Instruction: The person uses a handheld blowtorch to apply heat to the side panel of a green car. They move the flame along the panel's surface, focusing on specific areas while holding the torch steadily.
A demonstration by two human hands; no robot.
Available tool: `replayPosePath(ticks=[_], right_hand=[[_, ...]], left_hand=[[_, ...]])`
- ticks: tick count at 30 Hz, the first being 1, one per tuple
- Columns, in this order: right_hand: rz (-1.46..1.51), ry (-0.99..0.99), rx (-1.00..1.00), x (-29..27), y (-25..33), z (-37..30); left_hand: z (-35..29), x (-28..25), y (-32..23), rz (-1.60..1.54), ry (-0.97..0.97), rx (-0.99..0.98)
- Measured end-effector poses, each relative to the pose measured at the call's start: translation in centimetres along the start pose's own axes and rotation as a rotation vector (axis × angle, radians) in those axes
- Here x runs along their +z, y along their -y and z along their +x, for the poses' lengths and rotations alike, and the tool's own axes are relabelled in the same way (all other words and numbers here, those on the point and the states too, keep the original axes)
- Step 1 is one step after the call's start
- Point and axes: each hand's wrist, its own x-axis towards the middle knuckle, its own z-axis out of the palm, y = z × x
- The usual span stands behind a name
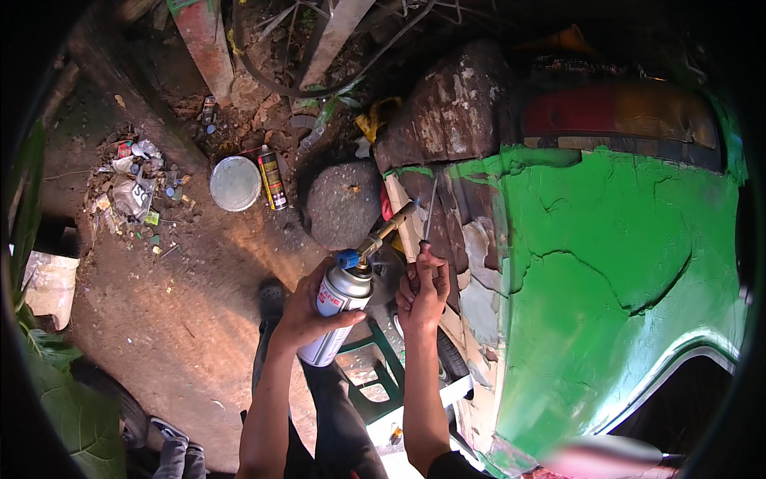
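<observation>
My left hand [307, 315] is wrapped round a silver gas canister [345, 289] with a blow torch head [387, 230] fitted on top. A small bluish glow shows at the torch's tip, which points up and right. My right hand [424, 289] grips a thin screwdriver-like tool [431, 211] by its dark handle, its metal shaft upward. The shaft stands just right of the nozzle, beside the stripped brown edge of a vehicle body. Cracks run across that body's green panel [598, 255]. Grey and brown layers [479, 247] are bare along its left edge.
A red and amber tail light [618, 116] sits above the green panel. Left of the body lie a large stone [345, 205], a round tin [235, 184], a dark yellow-labelled can [272, 177] and litter [132, 191]. A green stool [375, 371] stands below my hands. Another person's shoe [169, 431] shows lower left.
</observation>
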Motion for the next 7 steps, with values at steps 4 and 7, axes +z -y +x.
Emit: replayPosePath(ticks=[4, 7], right_hand=[[-0.061, -0.075, 0.184, -4.6, 0.2, -3.9], [-0.120, -0.135, 0.215, -7.5, 0.5, -7.1]], left_hand=[[-0.6, 1.1, -0.3, 0.075, -0.006, -0.002], [-1.3, 2.6, -1.3, 0.081, 0.016, -0.028]])
